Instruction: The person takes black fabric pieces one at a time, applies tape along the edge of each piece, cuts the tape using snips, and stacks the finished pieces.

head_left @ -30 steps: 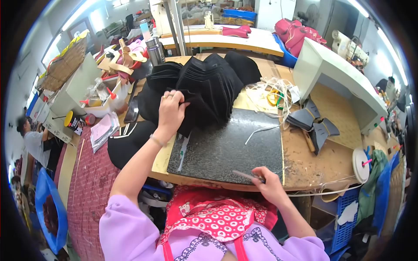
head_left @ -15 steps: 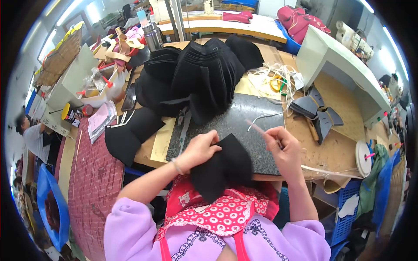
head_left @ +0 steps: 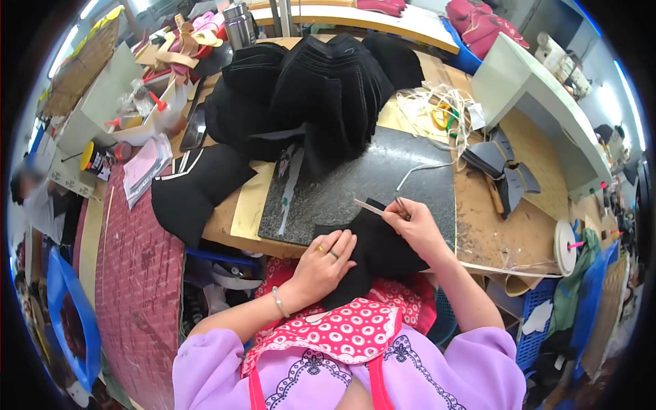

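My left hand (head_left: 328,258) lies flat on a black fabric piece (head_left: 379,249), fingers stretched out, with two rings on them. The fabric rests partly on the dark stone slab (head_left: 342,198) and hangs over the table's front edge towards my lap. My right hand (head_left: 417,229) is closed on what looks like scissors (head_left: 369,206); a pale pointed blade sticks out to the left and a dark loop shows at the fingers. Just beyond that hand, the end of a thin white strip (head_left: 422,169) lies on the slab.
Stacked black fabric pieces (head_left: 321,102) stand behind the slab. A black piece with white lines (head_left: 198,191) lies at left. Tangled white cord (head_left: 427,113) and grey shaped pieces (head_left: 502,164) lie to the right, near a white reel (head_left: 566,247). A steel flask (head_left: 239,27) stands at the back.
My left hand has gone from gripping the raised fabric to lying flat on it. The fabric now rests on the slab's edge. My right hand has moved left, over the fabric.
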Demonstrator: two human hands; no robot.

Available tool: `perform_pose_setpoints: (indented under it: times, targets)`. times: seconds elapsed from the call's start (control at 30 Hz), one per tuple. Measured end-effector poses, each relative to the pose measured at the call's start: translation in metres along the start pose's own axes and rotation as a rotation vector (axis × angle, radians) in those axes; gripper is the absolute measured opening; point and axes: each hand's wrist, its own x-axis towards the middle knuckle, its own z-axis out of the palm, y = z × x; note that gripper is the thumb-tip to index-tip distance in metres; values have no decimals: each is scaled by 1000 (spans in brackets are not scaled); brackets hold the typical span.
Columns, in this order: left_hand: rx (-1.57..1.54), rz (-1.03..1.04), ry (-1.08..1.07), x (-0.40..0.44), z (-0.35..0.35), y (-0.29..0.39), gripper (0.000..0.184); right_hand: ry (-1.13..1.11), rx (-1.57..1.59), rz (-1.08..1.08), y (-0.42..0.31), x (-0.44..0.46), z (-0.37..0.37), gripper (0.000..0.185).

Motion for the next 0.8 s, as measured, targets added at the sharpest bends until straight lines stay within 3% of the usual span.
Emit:
perform_pose_setpoints:
  times: [0.17, 0.27, 0.4, 0.8]
  targets:
    - [-9, -30, -25, -7, 8, 5, 55, -145, -113, -221, -24, 2, 33, 17]
    - [-90, -43, -38, -7, 3, 5, 55, -167, -275, -193, -12, 13, 47, 18]
    - [-122, -85, 7, -24, 2, 0, 50, -258, -222, -86, -19, 12, 37, 16]
    - [-42, -71, -1, -20, -5, -4, 49, -192, -325, -122, -12, 12, 44, 16]
